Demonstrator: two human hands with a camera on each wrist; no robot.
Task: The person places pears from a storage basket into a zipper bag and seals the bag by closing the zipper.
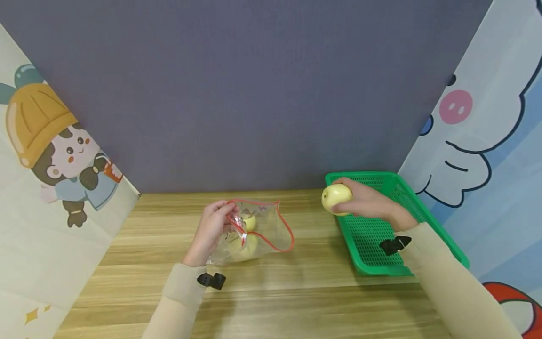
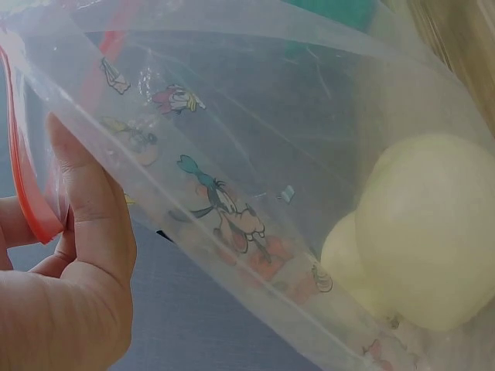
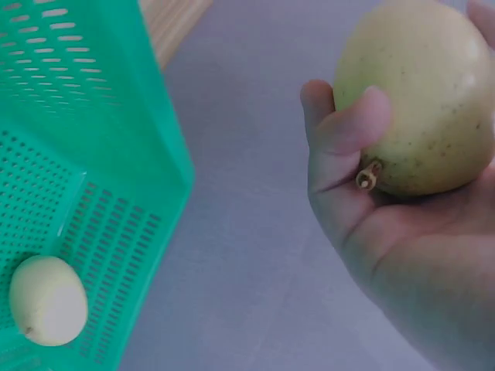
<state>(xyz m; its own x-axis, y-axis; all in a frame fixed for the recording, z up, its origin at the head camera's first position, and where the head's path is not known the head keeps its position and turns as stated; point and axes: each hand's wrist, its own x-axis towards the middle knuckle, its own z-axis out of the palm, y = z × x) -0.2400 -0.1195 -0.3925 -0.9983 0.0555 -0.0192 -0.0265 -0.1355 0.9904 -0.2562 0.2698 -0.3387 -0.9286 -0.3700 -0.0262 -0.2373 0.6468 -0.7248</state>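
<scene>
My right hand (image 1: 366, 200) grips a pale yellow pear (image 1: 336, 197) above the left rim of a green plastic basket (image 1: 360, 266). Small dark specks and a short brown stem show on this pear (image 3: 421, 100) in the right wrist view. On the left, my left hand (image 1: 213, 228) pinches the edge of a clear zip bag (image 1: 273, 230) with a red seal, and its mouth gapes toward the right. Inside the bag, pale yellow pears (image 2: 433, 232) lie low, and cartoon prints mark the plastic. Another pear (image 3: 48, 301) sits in the basket, hidden in the head view.
A wood-grain table (image 1: 275, 301) bears the bag and the basket. Behind it stands a grey-blue panel (image 1: 254, 94). Printed cartoon sheets flank both sides, with the right sheet (image 1: 478, 188) close to the basket.
</scene>
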